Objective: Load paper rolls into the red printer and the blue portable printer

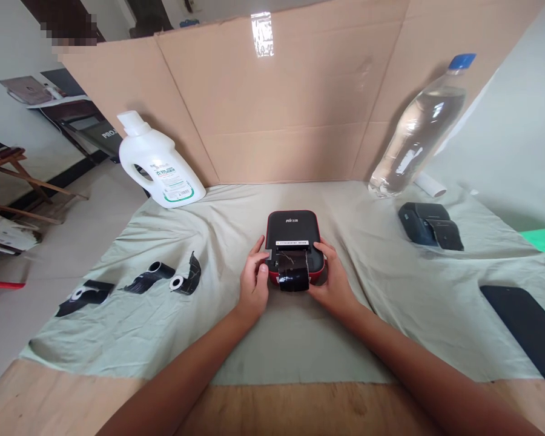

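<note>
A small black thermal printer (291,225) with red edges sits on the cloth in front of me. From its slot a dark, glossy paper strip (293,279) curls over the front edge. My left hand (254,280) grips the printer's left side, its fingers lying along the edge and over the front left corner. On the opposite side, my right hand (333,278) holds the right edge, with some fingers partly hidden beneath the front right corner.
Several dark paper rolls (152,277) lie to the left. A white detergent bottle (163,163) and a clear bottle (420,136) stand before a cardboard panel (277,109). On the right are another black printer (429,225) and a dark phone (527,330).
</note>
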### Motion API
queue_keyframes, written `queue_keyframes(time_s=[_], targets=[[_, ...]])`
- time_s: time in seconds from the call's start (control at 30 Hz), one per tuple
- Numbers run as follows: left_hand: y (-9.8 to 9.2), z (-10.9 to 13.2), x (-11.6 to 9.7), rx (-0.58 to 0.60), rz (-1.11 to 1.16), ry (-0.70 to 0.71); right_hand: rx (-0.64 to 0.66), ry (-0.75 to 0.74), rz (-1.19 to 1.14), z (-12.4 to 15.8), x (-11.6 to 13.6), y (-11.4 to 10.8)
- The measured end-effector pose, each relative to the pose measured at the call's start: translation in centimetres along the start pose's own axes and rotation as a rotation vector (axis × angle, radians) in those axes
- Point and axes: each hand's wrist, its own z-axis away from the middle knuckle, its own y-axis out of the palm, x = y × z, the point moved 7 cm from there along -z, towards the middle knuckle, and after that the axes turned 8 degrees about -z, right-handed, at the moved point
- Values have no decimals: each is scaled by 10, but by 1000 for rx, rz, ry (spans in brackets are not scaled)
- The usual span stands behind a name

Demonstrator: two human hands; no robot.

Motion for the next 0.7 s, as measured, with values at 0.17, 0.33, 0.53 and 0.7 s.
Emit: queue_keyframes(time_s=[0.17, 0.33, 0.53, 0.7], targets=[[-2, -13, 1, 59, 38, 26, 38, 5, 23, -3, 1, -2], [-1, -23, 9, 72, -7, -38, 45, 6, 40, -4, 1, -2], [-4, -18, 2, -12, -51, 144, 41, -77, 100, -5, 6, -1], [-8, -13, -8, -28, -116, 238, 64, -110, 140, -5, 11, 2]])
